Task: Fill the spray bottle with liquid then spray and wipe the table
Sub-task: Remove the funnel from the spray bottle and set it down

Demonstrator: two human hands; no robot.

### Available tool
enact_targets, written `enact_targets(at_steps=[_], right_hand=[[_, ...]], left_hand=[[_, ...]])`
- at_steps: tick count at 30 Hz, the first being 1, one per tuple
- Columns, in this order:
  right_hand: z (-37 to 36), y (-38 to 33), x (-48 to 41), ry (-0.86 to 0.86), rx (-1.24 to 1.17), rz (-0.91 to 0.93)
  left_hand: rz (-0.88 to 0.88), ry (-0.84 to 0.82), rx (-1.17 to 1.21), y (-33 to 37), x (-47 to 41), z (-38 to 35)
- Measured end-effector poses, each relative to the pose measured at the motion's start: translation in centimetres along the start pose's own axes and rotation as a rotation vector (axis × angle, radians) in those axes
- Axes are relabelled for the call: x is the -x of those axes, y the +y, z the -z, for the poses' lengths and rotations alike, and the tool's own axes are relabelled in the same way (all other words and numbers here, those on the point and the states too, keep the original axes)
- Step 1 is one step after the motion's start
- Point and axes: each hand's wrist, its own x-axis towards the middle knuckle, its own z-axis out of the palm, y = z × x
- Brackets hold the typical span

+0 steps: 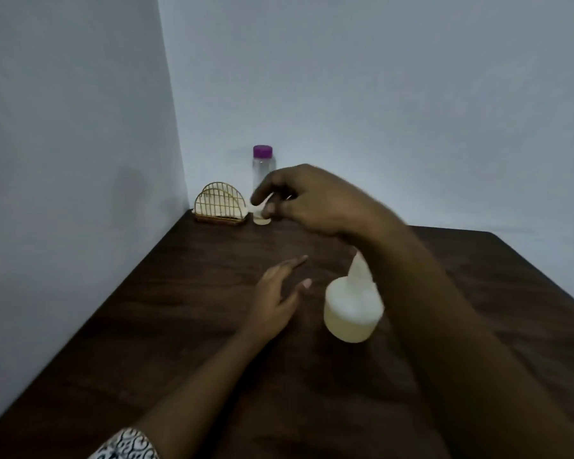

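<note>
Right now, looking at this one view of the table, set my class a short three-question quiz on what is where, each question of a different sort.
1. True or false: the clear bottle in the far corner has a purple cap.
2. Which stands nearest the person? A) gold wire holder B) clear bottle C) white spray bottle body
3. Fill in: the right hand holds a small white part, probably the spray head, while the left hand is ____.

Key: 1 true. 2 C. 3 open, holding nothing, just left of the white body.
</note>
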Motion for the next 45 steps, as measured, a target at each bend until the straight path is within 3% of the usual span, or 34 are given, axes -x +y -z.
enact_targets(at_steps=[4,9,14,23,29,33,45], right_hand=[[5.8,2.9,1.9,-0.208,0.18,-0.021],[7.7,6.3,0.0,-0.51,0.367,-0.065],[7.7,7.7,-1.7,-0.616,0.355,-0.103],[8.6,11.1,-1.1,-0.348,0.075,-0.261],[8.2,14.5,1.3,-0.161,-0.373,-0.493],[7.5,15.6,3.1,-0.111,-0.626,-0.503],[5.9,14.8,4.6,0.221,-0.895,-0.457]], left_hand=[[0.095,-0.054,0.179,3.8,0.3,-3.2],[0.165,0.011,0.229,6.8,-0.6,-6.0],[0.221,0.028,0.2,6.3,-1.4,-7.5],[0.237,0.097,0.173,4.8,-1.3,-8.9],[0.213,0.105,0.193,4.7,-1.4,-8.9],[0.221,0.117,0.2,4.4,-1.4,-9.1],[0.23,0.105,0.265,4.3,-1.5,-9.0]])
